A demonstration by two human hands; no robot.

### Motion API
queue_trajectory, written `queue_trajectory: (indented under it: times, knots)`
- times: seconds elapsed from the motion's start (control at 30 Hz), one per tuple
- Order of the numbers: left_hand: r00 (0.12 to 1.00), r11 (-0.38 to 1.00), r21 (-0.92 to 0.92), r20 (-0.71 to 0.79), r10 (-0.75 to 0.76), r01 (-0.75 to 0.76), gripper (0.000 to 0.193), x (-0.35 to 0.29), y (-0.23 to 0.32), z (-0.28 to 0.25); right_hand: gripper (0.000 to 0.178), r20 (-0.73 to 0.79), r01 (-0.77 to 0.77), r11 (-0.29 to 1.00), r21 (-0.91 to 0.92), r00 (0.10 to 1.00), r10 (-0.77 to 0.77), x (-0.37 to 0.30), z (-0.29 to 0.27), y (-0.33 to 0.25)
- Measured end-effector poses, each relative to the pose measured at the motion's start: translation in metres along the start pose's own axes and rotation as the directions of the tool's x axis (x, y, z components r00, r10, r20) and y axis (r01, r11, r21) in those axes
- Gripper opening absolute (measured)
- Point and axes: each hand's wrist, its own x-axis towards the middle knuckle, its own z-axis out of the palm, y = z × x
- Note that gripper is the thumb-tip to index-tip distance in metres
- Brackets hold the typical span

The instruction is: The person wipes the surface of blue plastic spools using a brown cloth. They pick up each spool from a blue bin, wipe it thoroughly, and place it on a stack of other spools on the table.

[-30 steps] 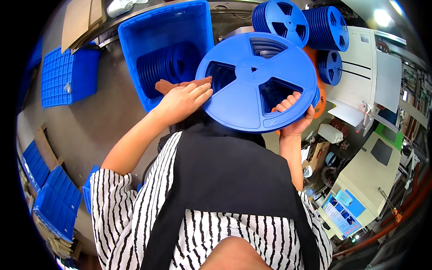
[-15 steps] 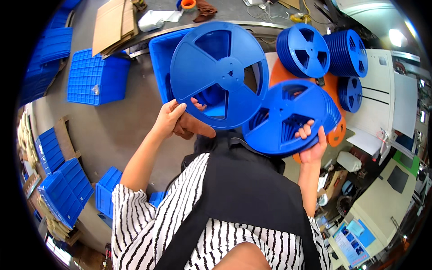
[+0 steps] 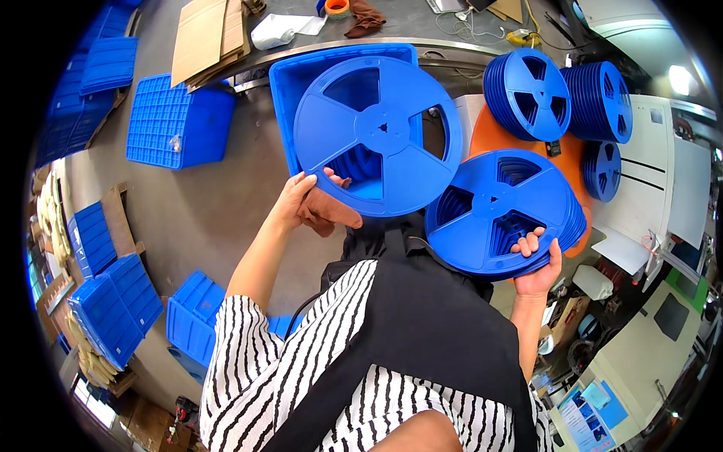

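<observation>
Reel (image 3: 365, 124), rim in left grip (image 3: 293, 200)

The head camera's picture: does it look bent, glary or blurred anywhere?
In the head view, the bench's metal edge bows and the corners go black; head view again: a white light glares at upper right; head view too: the blue reel in the left hand looks fairly sharp.
</observation>
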Motion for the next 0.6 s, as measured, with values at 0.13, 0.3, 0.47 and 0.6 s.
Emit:
queue_trajectory:
  times: [0.13, 0.3, 0.47, 0.6]
  knots:
    - [0.997, 0.994, 0.098, -0.061, -0.052, 0.058, 0.028, 0.013, 0.0, 0.005, 0.034, -0.016, 0.02, 1.0, -0.014, 1.0, -0.02, -0.002, 0.004, 0.001]
    - [0.984, 0.85, 0.518, -0.18, 0.0, 0.095, 0.023, 0.09, -0.049, -0.023, 0.034, -0.065, 0.036, 0.998, -0.055, 0.997, -0.039, -0.004, 0.004, 0.005]
    - [0.962, 0.515, 0.837, -0.262, 0.083, 0.183, 0.02, 0.168, -0.118, -0.069, 0.035, -0.09, 0.029, 0.994, -0.11, 0.995, -0.039, -0.007, 0.005, 0.008]
    - [0.938, 0.416, 0.852, -0.346, -0.011, 0.318, 0.022, 0.193, -0.147, -0.095, 0.035, -0.093, 0.012, 0.994, -0.107, 0.995, -0.022, -0.013, 0.008, 0.01]
